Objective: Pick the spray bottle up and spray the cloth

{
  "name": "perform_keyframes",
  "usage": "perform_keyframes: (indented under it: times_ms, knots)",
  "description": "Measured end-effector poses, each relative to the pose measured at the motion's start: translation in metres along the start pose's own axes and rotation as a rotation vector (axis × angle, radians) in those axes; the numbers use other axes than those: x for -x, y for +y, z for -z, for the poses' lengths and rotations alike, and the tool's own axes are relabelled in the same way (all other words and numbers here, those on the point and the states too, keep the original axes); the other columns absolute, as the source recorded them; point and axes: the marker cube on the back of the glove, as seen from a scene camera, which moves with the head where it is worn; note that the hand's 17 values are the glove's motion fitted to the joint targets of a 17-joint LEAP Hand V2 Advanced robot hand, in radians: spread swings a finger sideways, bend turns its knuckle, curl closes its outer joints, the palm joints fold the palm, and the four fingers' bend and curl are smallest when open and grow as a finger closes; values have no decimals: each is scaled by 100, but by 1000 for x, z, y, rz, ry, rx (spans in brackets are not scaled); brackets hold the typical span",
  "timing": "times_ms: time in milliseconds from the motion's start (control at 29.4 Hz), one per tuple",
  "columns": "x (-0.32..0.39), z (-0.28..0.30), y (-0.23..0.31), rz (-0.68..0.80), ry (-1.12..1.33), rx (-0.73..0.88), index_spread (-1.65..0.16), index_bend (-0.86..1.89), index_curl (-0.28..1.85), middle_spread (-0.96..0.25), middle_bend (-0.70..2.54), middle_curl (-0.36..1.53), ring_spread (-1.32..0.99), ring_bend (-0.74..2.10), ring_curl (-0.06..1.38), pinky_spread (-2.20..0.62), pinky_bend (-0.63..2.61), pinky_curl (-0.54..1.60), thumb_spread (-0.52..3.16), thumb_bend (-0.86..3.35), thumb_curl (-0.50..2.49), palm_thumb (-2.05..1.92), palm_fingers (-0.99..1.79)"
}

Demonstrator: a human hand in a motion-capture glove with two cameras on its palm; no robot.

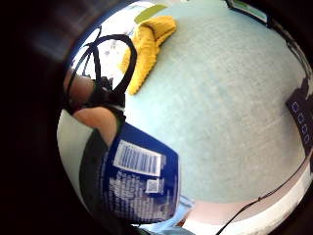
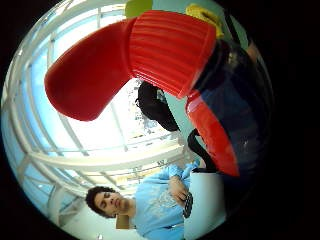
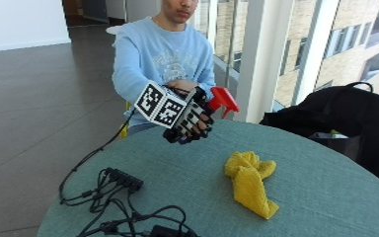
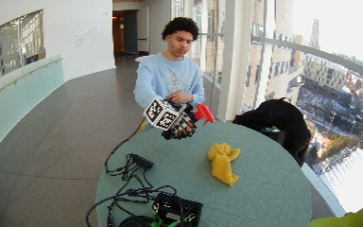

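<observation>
Right hand: the gloved right hand (image 3: 188,118) is raised above the near edge of the desk (image 3: 321,163), in front of the person's chest, its back turned to the outside camera.
Grip: the fingers are curled round the spray bottle (image 3: 219,100), so the grip is wrapped about its body; the fingertips (image 3: 188,136) point down and slightly toward the desk.
Spray bottle: held off the desk, touching no surface. Only its red trigger head sticks out past the glove on the window side in the outside view; the body is hidden behind the hand.
Bottle against the palm: the thumb side palm view is filled by the ribbed red collar and nozzle (image 2: 150,55), with the red trigger (image 2: 212,135) beside the dark body. The little finger side palm view shows the blue label with a barcode (image 1: 139,178) lying right against the palm.
Cloth: the yellow cloth (image 3: 250,181) lies crumpled on the desk, well apart from the hand and lower than it, toward the middle of the desk. The little finger side palm view shows it (image 1: 146,49) flat on the teal top.
Other hand: the bare hand (image 3: 181,87) sits just behind the glove's wrist; whether it touches cannot be told.
Desk edge: black cables and a power strip (image 3: 124,180) lie on the side away from the window.
</observation>
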Motion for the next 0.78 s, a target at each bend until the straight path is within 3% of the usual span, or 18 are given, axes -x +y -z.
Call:
perform_keyframes:
  times_ms: [409, 783]
  knots:
    - [71, -89, -23, 333, -217, -33, -22, 15, 42, -10, 20, 52, -3, 40, 42, 9, 27, 37, 51, -2, 77, 102, 107]
    - [110, -180, -48, 441, -335, 4, -26, 15, 43, -12, 18, 51, -6, 34, 41, 4, 25, 37, 55, -2, 77, 105, 99]
